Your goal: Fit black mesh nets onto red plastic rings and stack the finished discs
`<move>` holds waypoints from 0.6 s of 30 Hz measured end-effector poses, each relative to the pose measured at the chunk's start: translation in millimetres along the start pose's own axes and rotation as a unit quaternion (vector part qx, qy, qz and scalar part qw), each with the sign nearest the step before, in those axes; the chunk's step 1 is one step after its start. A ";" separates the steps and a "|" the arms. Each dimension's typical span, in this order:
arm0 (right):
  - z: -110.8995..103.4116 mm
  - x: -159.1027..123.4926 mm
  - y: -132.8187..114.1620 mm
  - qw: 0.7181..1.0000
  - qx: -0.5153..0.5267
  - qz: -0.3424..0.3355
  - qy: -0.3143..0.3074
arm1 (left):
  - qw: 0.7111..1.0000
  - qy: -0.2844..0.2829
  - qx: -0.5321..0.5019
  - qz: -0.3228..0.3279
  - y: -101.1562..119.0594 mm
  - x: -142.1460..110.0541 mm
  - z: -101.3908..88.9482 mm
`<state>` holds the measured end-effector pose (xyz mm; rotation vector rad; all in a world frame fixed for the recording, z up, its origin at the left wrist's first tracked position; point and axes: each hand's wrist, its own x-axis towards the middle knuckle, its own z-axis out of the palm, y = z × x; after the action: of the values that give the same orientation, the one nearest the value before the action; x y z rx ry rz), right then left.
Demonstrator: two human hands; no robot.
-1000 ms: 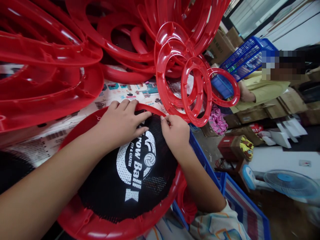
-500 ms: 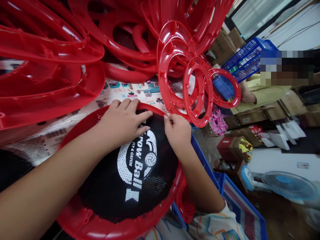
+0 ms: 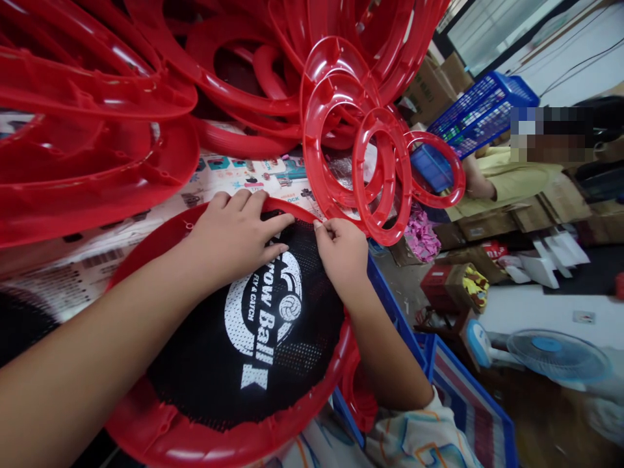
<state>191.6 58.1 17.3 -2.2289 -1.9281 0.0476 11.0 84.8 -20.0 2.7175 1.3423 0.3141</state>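
In the head view, low and left of centre, spreads the left hand (image 3: 227,234) wide, palm down, across the far rim of a red ring (image 3: 195,448) and onto the black mesh (image 3: 195,364) covering its opening. Just beside, curls the right hand (image 3: 344,250) narrow at the same rim, with thumb near forefinger; cannot tell if pinching anything between them. Shows white lettering (image 3: 263,325) on the mesh, including "Ball" and "FLY & CATCH". Has the ring partly over a printed sheet (image 3: 234,170), near a heap of red rings (image 3: 205,78). Farther right, shows a striped blue crate (image 3: 478,403), a fan (image 3: 556,351), and another person's yellow sleeve (image 3: 521,179) near a blue basket (image 3: 480,107).
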 end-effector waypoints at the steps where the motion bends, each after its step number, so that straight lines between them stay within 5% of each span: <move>1: -0.3 0.1 0.4 1.000 0.000 0.001 0.002 | 1.000 0.001 0.002 0.002 -0.1 -0.1 0.1; 12: -1.1 3.8 0.2 1.000 -0.022 0.018 -0.015 | 1.000 -0.013 0.003 0.000 -0.1 -0.1 -2.7; 18: -29.3 -22.8 13.5 0.999 0.046 0.006 -0.009 | 1.000 -0.026 -0.008 -0.010 0.5 -0.1 -3.2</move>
<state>205.7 30.3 41.4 -2.1878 -1.8827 0.1550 10.7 84.4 -16.8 2.6782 1.3468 0.2497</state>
